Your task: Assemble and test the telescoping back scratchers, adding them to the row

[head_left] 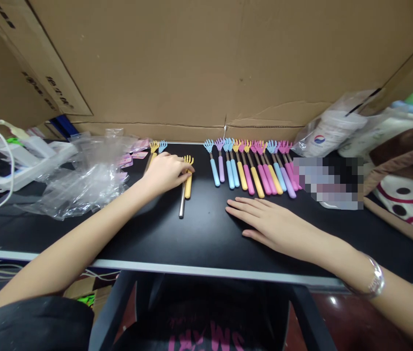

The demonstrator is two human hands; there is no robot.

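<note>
My left hand (167, 170) reaches across the table with its fingers curled over a yellow back scratcher (188, 187), whose claw-shaped head sticks out beyond the fingertips. Beside that handle, a bare metal rod (182, 202) runs out from under the hand; its upper end is hidden. A second yellow back scratcher (154, 146) and a blue one (163, 145) show their heads behind my knuckles, partly covered. Flat and holding nothing, my right hand (265, 222) rests with fingers spread on the tabletop, just below a row of back scratchers (253, 180) in blue, purple, yellow and pink.
Clear plastic bags (85, 175) and pink cards (133, 156) lie at the left, near a white power strip (34, 163) with cables. A bagged cup (338, 129), a bottle (385, 124) and a cloth bag (407, 200) stand right. Cardboard (199, 63) walls the back.
</note>
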